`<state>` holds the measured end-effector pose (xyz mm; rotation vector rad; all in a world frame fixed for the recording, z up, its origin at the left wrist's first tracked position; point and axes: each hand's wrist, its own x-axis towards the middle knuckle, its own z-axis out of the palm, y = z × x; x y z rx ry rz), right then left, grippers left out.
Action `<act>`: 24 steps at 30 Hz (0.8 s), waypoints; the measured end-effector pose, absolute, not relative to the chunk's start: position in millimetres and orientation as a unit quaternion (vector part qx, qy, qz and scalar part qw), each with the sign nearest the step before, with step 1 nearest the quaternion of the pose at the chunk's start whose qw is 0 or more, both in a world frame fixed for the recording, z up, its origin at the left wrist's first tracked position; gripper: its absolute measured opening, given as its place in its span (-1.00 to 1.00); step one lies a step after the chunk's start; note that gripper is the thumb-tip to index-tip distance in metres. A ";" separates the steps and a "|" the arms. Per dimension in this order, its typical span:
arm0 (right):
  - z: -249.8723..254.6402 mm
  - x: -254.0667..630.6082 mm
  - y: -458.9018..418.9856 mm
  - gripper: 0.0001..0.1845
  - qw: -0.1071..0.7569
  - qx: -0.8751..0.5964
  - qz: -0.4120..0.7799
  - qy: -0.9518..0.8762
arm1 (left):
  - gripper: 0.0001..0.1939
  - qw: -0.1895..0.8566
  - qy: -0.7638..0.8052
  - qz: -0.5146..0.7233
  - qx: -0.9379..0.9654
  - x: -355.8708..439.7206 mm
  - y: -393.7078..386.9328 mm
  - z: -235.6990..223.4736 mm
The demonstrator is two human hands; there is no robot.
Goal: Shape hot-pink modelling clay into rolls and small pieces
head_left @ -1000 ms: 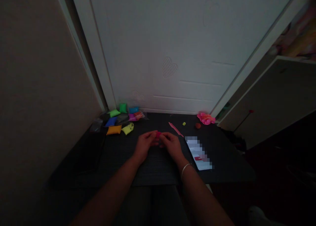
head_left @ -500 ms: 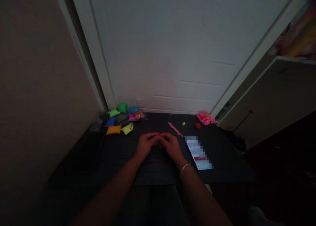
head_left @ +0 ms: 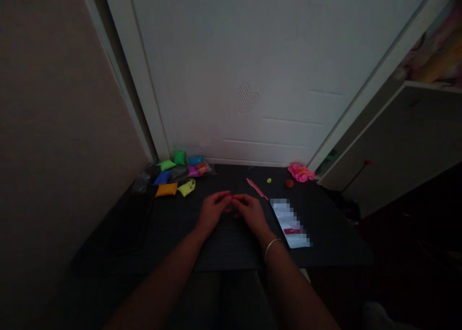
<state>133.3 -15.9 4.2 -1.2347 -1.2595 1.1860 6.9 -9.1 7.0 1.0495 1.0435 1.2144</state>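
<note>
My left hand (head_left: pixel 212 213) and my right hand (head_left: pixel 251 213) meet over the middle of the dark table, fingertips together. Pinched between them is a small piece of red modelling clay (head_left: pixel 232 197), mostly covered by the fingers. To the right of my hands lie pink modelling tools (head_left: pixel 257 188), side by side and slanting. Beyond their far end sit a little yellow-green lump (head_left: pixel 269 180) and a round dark red lump (head_left: pixel 289 183). A phone (head_left: pixel 290 226) with a lit, partly pixelated screen rests beside my right wrist.
Several coloured clay packets, among them an orange packet (head_left: pixel 166 189) and a yellow packet (head_left: pixel 186 188), lie at the back left of the table (head_left: pixel 173 234). A crumpled pink thing (head_left: pixel 301 172) stands at the back right. A white panel (head_left: pixel 224 118) rises behind the table.
My fingers have shifted slightly around the red clay, and a bit more of it shows between the fingertips. The things on the table have stayed in place.
</note>
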 end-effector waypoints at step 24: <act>3.2 134.2 -15.3 -0.73 0.518 -0.516 0.446 -0.516 | -0.73 0.611 0.426 0.523 0.414 7.5 -9.6 7.9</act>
